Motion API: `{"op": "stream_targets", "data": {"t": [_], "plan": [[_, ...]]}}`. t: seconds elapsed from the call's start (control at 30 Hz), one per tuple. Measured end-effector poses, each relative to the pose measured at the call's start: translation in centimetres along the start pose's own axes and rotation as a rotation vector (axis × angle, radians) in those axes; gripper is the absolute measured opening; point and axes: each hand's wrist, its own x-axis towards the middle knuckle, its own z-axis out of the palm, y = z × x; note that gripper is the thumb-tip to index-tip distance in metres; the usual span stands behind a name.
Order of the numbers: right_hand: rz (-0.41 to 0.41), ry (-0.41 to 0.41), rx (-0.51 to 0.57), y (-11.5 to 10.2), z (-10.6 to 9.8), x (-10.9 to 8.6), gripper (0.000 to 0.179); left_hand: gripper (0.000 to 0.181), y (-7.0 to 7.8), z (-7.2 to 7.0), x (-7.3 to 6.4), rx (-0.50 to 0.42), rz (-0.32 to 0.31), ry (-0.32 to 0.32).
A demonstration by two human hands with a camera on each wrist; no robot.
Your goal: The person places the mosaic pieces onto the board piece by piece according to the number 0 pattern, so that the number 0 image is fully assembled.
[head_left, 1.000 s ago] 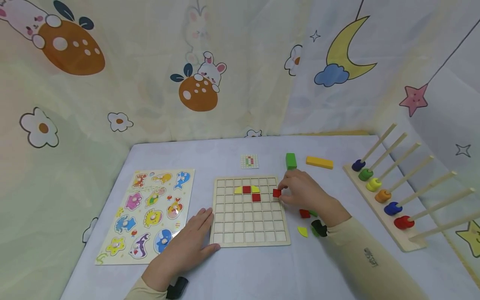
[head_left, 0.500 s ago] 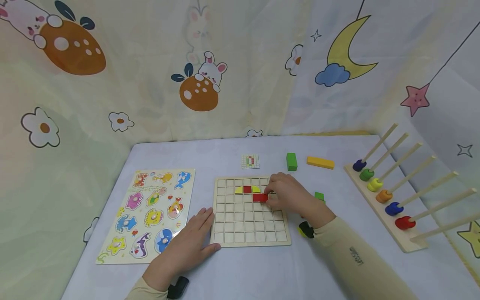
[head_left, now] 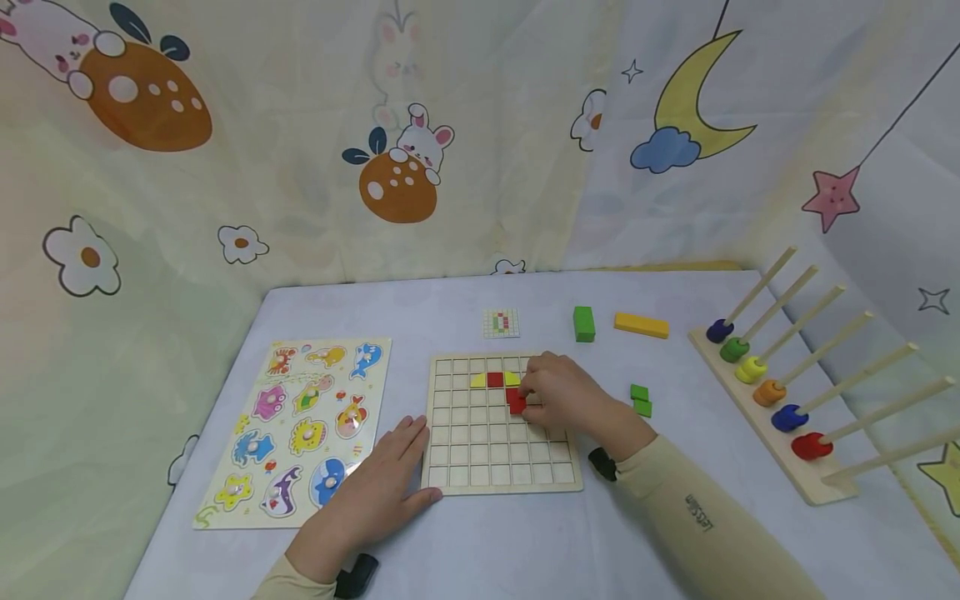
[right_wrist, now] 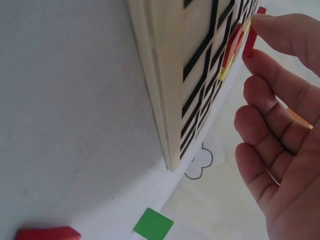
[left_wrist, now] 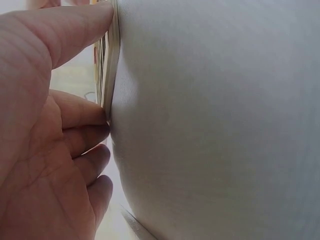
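In the head view a wooden grid board [head_left: 489, 456] lies mid-table. Two yellow tiles [head_left: 477, 381] flank a red square tile [head_left: 495, 379] in an upper row of its cells. Another red tile [head_left: 512, 392] sits just below that row. My right hand [head_left: 566, 395] is over the board's right part, thumb and index finger pinching a red square tile [right_wrist: 251, 41] beside the placed tiles. My left hand [head_left: 372, 477] rests at the board's lower left, fingers fairly straight along the left edge and thumb [left_wrist: 75, 25] touching the board's side.
Two green tiles [head_left: 641, 400] lie right of my right wrist. A small pattern card [head_left: 500, 322], green block [head_left: 583, 323] and yellow bar [head_left: 641, 325] lie behind the board. An animal puzzle [head_left: 251, 492] lies left; a peg stand with coloured beads [head_left: 828, 493] stands right.
My right hand has carried the red tile leftward, from the board's right edge to beside the placed tiles, then slightly toward me. The left hand stays put.
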Motion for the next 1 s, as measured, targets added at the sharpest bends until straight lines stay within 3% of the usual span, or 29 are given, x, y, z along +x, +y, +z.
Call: {"op": "stream_targets", "data": {"t": [0.47, 1.0], "plan": [[0.037, -0.04, -0.018, -0.53, 0.63, 0.09, 0.013, 0.093, 0.03, 0.07, 0.02, 0.005, -0.003, -0.001], [0.024, -0.016, -0.035, -0.65, 0.74, -0.11, 0.01, 0.093, -0.16, 0.16, -0.05, 0.009, 0.012, 0.013]]}}
